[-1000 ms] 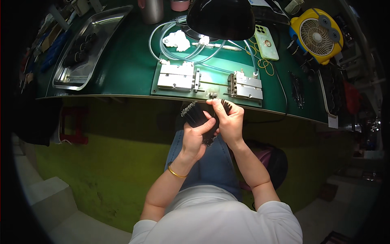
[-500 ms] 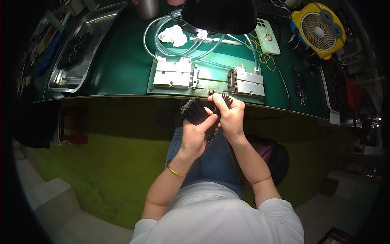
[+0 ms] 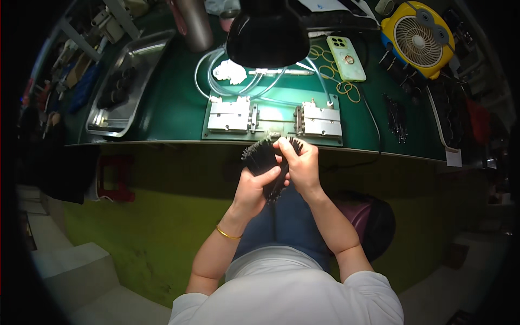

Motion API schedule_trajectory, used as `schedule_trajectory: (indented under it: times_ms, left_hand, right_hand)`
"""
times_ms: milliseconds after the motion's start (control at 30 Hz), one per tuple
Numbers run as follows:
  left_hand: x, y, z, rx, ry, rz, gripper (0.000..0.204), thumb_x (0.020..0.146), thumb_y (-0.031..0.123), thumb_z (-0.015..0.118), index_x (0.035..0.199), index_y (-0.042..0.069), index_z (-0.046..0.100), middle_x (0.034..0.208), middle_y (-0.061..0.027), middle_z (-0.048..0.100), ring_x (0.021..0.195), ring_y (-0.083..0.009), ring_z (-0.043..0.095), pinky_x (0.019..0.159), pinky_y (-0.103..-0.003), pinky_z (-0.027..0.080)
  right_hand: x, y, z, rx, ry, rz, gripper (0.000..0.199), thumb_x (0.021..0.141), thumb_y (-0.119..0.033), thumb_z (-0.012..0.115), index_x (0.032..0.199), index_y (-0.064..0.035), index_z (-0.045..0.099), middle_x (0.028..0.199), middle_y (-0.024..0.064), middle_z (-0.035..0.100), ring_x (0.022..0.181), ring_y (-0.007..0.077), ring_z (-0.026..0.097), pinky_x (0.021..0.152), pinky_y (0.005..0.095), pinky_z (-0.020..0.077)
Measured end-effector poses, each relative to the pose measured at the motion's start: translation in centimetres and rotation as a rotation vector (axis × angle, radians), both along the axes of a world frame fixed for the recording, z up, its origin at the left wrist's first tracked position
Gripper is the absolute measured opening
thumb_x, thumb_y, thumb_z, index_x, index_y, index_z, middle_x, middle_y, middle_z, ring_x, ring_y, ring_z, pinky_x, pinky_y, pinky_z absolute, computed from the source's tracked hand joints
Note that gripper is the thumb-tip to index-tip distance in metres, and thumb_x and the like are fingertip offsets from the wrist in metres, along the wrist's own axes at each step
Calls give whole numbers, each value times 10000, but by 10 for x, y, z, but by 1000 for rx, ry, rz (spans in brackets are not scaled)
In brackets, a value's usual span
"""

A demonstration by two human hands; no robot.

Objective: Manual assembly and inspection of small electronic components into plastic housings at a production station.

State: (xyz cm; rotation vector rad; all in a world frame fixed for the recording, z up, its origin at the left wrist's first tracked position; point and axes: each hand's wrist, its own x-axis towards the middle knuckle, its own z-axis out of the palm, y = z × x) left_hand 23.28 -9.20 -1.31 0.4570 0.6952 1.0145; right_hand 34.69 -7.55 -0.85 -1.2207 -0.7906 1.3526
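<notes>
My left hand [image 3: 252,194] is closed around a thick bundle of thin black wires [image 3: 259,156] with pale tips, its thumb lying across them. Beside it, my right hand [image 3: 305,169] pinches several more black wires [image 3: 296,143] of the same look, thumb uppermost. The two bunches meet between my hands, and loose ends stick out below. Both hands are in front of the bench edge, just short of a metal fixture with two silver blocks, the left block [image 3: 229,115] and the right block [image 3: 322,119]. What my fingers cover cannot be seen.
A black lamp head [image 3: 267,40] hangs over the fixture, near looped clear tubing [image 3: 200,76]. A metal tray [image 3: 91,129] with dark bundles lies left. To the right are a phone [image 3: 353,69], yellow fan [image 3: 441,57] and black wires [image 3: 398,122].
The view has shifted, so the bench and fixture sit lower in the picture. Both hands keep hold of the wires, and the two bunches now lie closer together.
</notes>
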Motion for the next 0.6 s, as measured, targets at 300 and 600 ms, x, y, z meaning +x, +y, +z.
schedule_trajectory:
  times_ms: [300, 600]
  left_hand:
    - [45, -55, 5, 31, 133, -22, 217, 803, 30, 554, 1011, -8, 508, 826, -85, 578, 697, -165, 582, 648, -281, 496]
    - [35, -96, 20, 44, 65, -13, 199, 812, 33, 544, 1005, 0, 507, 808, -80, 565, 681, -159, 566, 628, -280, 487]
  right_hand:
    - [46, -59, 1, 155, -44, 24, 216, 837, -164, 566, 690, -12, 609, 517, -11, 532, 350, 32, 424, 292, 186, 312]
    - [36, -92, 15, 170, -58, 15, 215, 834, -158, 568, 690, -5, 612, 512, -3, 527, 349, 34, 425, 287, 187, 306]
